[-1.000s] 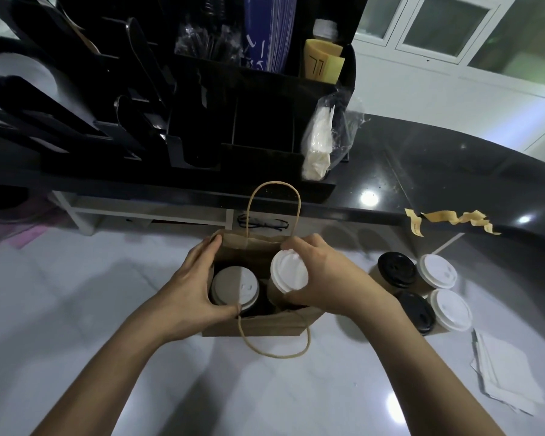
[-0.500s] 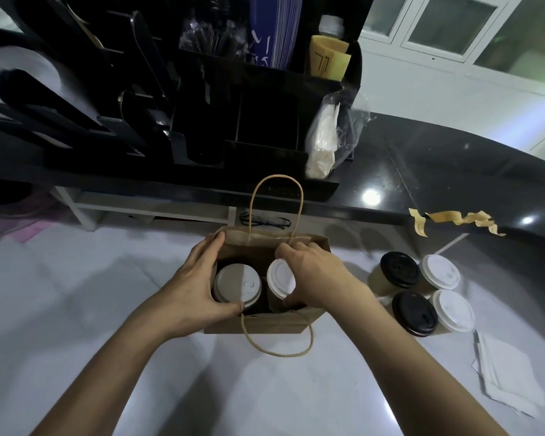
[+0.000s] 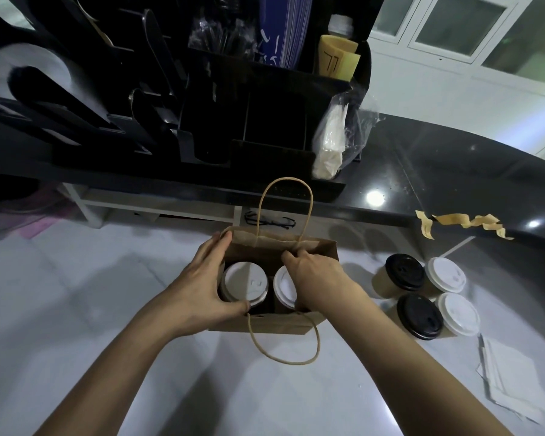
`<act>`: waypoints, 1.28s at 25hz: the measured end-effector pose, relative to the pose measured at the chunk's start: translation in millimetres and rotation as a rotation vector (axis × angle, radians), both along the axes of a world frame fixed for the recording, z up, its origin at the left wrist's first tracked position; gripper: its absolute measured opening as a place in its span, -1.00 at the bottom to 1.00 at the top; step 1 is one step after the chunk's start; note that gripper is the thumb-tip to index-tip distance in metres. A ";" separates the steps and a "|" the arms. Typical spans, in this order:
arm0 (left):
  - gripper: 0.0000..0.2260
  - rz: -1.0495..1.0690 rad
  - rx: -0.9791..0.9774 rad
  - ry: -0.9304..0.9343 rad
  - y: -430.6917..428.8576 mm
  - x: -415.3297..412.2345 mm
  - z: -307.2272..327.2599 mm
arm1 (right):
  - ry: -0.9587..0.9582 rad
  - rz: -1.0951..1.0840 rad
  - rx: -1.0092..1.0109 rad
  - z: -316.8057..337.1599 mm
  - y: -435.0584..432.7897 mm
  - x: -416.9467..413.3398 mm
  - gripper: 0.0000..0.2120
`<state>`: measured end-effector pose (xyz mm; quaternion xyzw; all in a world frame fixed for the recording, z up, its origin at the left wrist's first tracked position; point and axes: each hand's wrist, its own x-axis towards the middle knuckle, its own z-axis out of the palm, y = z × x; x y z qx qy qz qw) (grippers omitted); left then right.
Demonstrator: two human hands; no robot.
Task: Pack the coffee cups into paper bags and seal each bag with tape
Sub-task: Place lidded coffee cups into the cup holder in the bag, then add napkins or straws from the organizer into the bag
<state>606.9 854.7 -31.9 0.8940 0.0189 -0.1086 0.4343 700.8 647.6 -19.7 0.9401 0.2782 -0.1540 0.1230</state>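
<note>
Paper bag [image 3: 265, 324] stands mid-worktop, two lidded cups [image 3: 244, 283] seated inside. My left hand [image 3: 202, 287] grips its left end; my right hand [image 3: 318, 278] covers the right-side cup [image 3: 283, 287], grip undetermined. Packing step judged complete; next: close mouth, fetch tape strip [image 3: 466, 220] for sealing.

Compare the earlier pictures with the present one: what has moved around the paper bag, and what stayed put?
The right hand lowered the second cup down into the paper bag beside the first cup; its fingers now reach the far rim. The left hand still grips the bag's left end. The four loose cups stayed put.
</note>
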 end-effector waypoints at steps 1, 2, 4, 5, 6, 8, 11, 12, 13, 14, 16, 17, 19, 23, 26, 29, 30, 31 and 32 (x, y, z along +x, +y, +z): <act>0.07 0.000 0.001 -0.002 -0.2 0.2 -0.3 | -0.012 0.012 -0.017 -0.5 0.1 0.2 -0.41; 0.07 0.000 0.004 -0.005 -0.1 0.2 -0.6 | -0.021 0.024 -0.036 -1.3 1.0 0.4 -0.44; 0.07 -0.002 0.010 -0.007 -0.2 0.0 -0.4 | -0.037 0.041 -0.077 -3.3 3.6 0.5 -0.50; 0.07 -0.001 0.010 -0.009 -0.3 0.1 -0.8 | -0.045 0.051 -0.096 -4.4 4.8 0.5 -0.51; 0.07 0.001 0.008 -0.011 -0.3 -0.1 -1.4 | -0.052 0.064 -0.111 -5.3 5.8 0.2 -0.51; 0.07 0.004 0.002 -0.007 0.2 -0.9 -1.4 | -0.062 0.079 -0.123 -7.5 7.3 0.6 -0.50; 0.07 0.007 -0.004 -0.010 -0.3 -1.2 -0.5 | -0.043 0.072 -0.111 -8.4 5.8 4.5 -0.46; 0.07 0.013 -0.008 -0.007 -0.2 -1.8 -0.2 | -0.025 0.068 -0.100 -7.6 5.1 6.1 -0.44; 0.07 0.018 -0.012 -0.003 -0.4 -2.3 0.2 | -0.012 0.065 -0.080 -7.2 3.2 6.3 -0.41; 0.07 0.025 -0.015 -0.002 -0.7 -2.4 0.8 | -0.009 0.067 -0.055 -6.4 0.8 5.2 -0.38; 0.08 0.036 -0.006 0.002 0.3 -2.9 2.0 | -0.017 0.072 0.014 -2.9 -3.7 0.6 -0.34; 0.08 0.041 0.000 0.006 1.0 -2.7 2.8 | -0.020 0.074 0.055 -0.6 -6.3 -1.0 -0.34; 0.07 0.052 0.007 0.016 2.8 -2.2 4.2 | -0.028 0.086 0.130 5.4 -11.6 -3.4 -0.40; 0.07 0.069 0.010 0.015 6.9 -1.2 6.2 | -0.099 0.147 0.240 19.7 -19.8 -5.2 -0.65; 0.06 0.089 0.016 0.016 11.9 -2.4 6.6 | -0.194 0.183 0.344 26.7 -25.1 -7.5 -0.74; 0.05 0.102 0.008 0.024 19.0 -4.9 7.3 | -0.314 0.174 0.391 28.8 -30.5 -6.7 -0.80; 0.05 0.103 0.007 0.029 20.9 -5.9 7.9 | -0.325 0.149 0.390 29.0 -32.0 -6.6 -0.80; 0.04 0.104 0.009 0.036 22.5 -6.8 8.5 | -0.324 0.124 0.389 29.0 -33.1 -6.8 -0.79; 0.04 0.106 0.011 0.043 23.3 -7.6 9.0 | -0.316 0.106 0.393 28.8 -33.9 -7.4 -0.78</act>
